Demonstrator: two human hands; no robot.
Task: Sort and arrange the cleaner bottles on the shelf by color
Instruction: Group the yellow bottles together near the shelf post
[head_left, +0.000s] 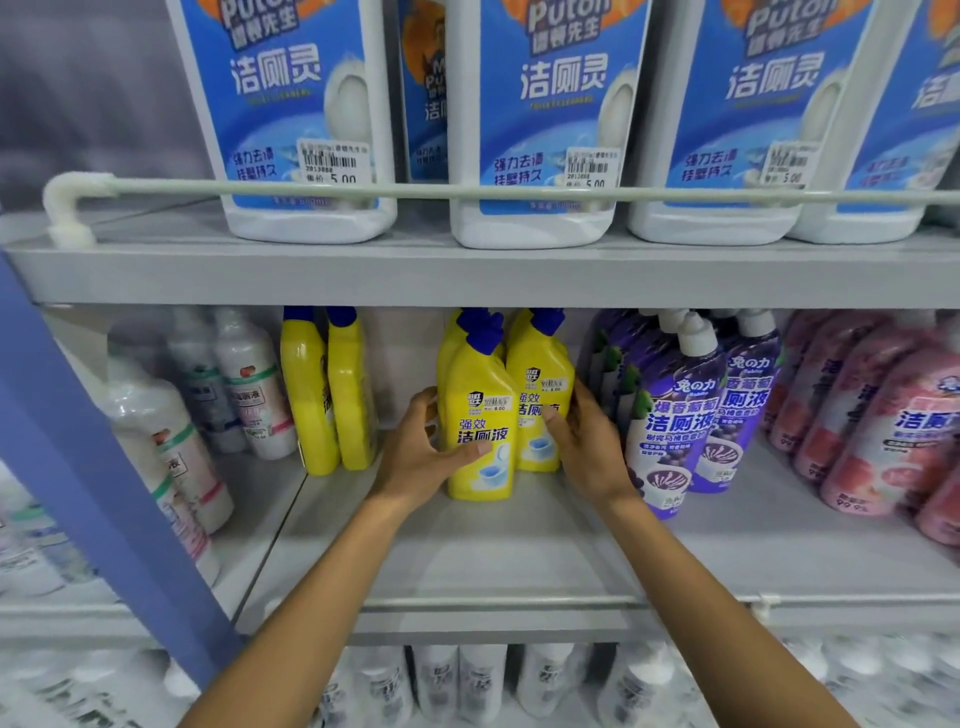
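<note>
Nearest, low in the view: a row of white bottles (483, 680) on the bottom shelf, blurred. Both bare forearms reach up over the front rail (519, 603) onto the middle shelf (493, 551). The left hand (431, 452) grips the front yellow bottle (478, 374), with the thumb across the lower label and the fingers curled round its left side. The bottle is upright on the shelf, blue cap, label facing out. The right hand (587, 447) holds the second yellow bottle (537, 364), which stands just behind and to the right of the first and touches it. Its thumb presses the label and its fingers wrap the right side. More blue caps show behind these two, count unclear. Left of the hands, across a gap, two side-on yellow bottles (327, 400) stand upright with narrow edges toward the camera, touching each other. Further left are clear-white bottles (249, 384) with red and green bands, some behind a blue upright post (78, 441). Right of the right hand, close by, are purple bottles (675, 415) with white caps, then pink bottles (883, 426) at the far right. Farthest, on the top shelf, is a row of large white jugs with blue labels (540, 104) behind a pale guard rail (415, 189), price stickers visible.
</note>
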